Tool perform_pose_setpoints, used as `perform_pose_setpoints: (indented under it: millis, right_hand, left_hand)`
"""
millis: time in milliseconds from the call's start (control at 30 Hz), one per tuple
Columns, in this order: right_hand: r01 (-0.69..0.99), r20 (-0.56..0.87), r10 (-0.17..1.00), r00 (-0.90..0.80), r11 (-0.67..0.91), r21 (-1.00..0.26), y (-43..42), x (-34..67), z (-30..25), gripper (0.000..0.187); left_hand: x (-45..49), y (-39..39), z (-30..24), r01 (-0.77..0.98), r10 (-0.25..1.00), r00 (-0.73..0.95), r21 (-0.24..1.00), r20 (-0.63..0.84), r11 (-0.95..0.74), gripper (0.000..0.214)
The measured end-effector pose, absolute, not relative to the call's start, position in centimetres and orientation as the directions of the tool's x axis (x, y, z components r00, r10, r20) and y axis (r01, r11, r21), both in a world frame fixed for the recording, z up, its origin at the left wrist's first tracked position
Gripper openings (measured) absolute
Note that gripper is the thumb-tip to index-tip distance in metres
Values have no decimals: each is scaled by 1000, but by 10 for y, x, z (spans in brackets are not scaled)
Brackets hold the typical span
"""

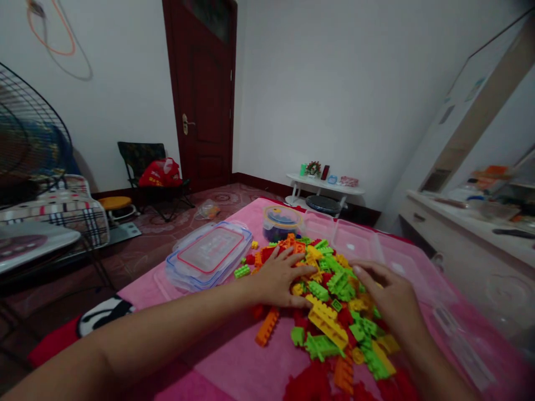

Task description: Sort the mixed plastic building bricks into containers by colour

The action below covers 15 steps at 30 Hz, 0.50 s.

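I get a stretch of pink cloth (234,348) on the near side of the left hand (279,280), its left edge slanting away. The heaped toy bricks (341,285) lie beneath that hand's spread fingers; the right hand (395,295) curves at their right side, its grip unreadable to me. Stacked clear lids (213,250), a round tub (282,225) and clear trays (355,240) hem the heap.

A pink-covered table (234,348) under loose toy blocks (328,326), clear lids (209,250), a round tub (283,229), clear containers (355,239).
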State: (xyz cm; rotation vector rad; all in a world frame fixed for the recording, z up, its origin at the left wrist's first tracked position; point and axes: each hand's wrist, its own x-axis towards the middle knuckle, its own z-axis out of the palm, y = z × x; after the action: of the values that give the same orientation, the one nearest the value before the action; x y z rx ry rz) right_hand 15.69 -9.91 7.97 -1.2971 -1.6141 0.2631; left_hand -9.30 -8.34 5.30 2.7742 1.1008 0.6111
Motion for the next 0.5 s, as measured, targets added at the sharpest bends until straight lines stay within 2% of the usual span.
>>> perform_pose_setpoints:
  millis: [133,233,333,400,500]
  right_hand:
    - [634,523,831,-189,510,-581,-116,126,86,26]
    - [663,413,802,-432,593,-458,-143,98,91,31]
    - [647,242,719,-652,693,-319,-172,77,93,52]
    - [592,112,635,-765,760,-268,-185,70,89,64]
    - [579,22,600,-799,780,-239,-188,64,78,71]
  left_hand:
    - [-80,-55,55,640,677,653,231,339,-733,82]
    - [-81,-43,56,597,664,664,291,342,-747,65]
    - [-90,-35,57,446,616,676,439,405,-779,52]
    - [-99,-31,60,336,620,613,549,490,-765,46]
    - [-115,-24,67,270,673,462,632,577,-727,36]
